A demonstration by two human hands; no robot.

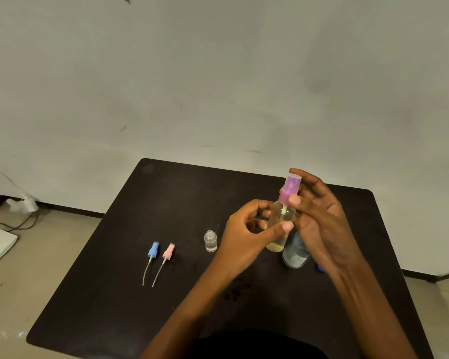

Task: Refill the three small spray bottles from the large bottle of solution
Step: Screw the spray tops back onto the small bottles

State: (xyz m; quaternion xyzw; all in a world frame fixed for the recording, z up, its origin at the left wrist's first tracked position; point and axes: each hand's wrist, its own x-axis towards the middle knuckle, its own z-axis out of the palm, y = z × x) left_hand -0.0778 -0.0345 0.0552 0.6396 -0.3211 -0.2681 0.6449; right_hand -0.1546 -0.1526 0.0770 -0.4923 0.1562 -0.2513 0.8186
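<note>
Left grip: my left grip (246,229) is curled round the middle of the purple-top bottle (280,224) and holds it up over the table (166,193), toward the far right corner.
Right grip: my right grip (322,224) pinches the purple sprayer (290,186) at its collar; the other fingers hang loose.
Done, I think: this bottle looks nearly full of yellowish liquid, and its top is on or almost on.
Left to do: an open little bottle (210,240) stands near the middle of the table with only a little inside. The blue sprayer (153,251) and the pink sprayer (168,252) lie side by side nearer the left edge, off their bottles.
Third bottle: I cannot see it.
Large bottle (296,252): on the table, partly hidden by my right grip.
</note>
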